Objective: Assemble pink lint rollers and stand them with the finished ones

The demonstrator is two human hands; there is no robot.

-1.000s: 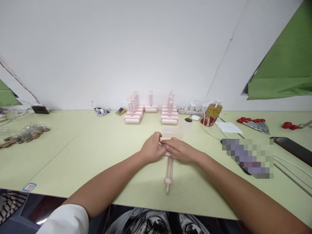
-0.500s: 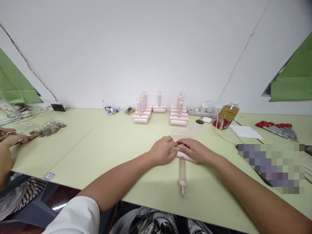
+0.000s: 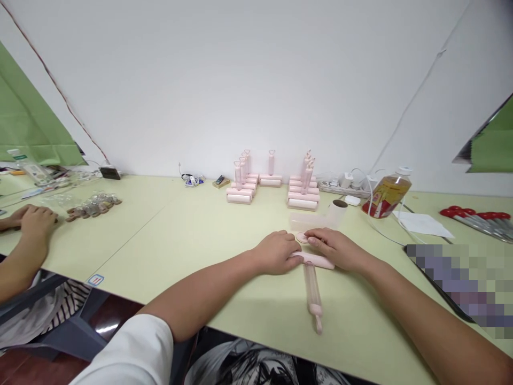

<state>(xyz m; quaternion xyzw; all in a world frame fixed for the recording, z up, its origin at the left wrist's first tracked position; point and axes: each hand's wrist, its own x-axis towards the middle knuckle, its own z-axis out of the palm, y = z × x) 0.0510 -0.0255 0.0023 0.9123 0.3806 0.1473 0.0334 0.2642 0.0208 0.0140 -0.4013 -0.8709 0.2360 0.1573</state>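
Note:
A pink lint roller (image 3: 312, 283) lies on the pale green table (image 3: 192, 235), its clear handle pointing toward me and its pink head crosswise between my hands. My left hand (image 3: 278, 252) is curled, its fingers closed on the left end of the roller head. My right hand (image 3: 336, 248) rests on the head's right part, fingertips pressed on it next to a small round pink cap (image 3: 301, 237). Just behind my hands lie a clear plastic cover (image 3: 306, 221) and a white roll with a cardboard core (image 3: 337, 212).
Stacks of assembled pink rollers (image 3: 272, 184) stand at the back by the wall, with a power strip (image 3: 340, 187) and a tipped bottle of amber liquid (image 3: 385, 195) to the right. Red-handled tools (image 3: 476, 218) lie far right. Another person's hand (image 3: 35, 222) rests at the left beside bagged parts (image 3: 92, 206).
The view has swung left, so everything shifted right and another person's hand came into sight at the left. My hands stay on the roller head; the small pink cap now shows between them.

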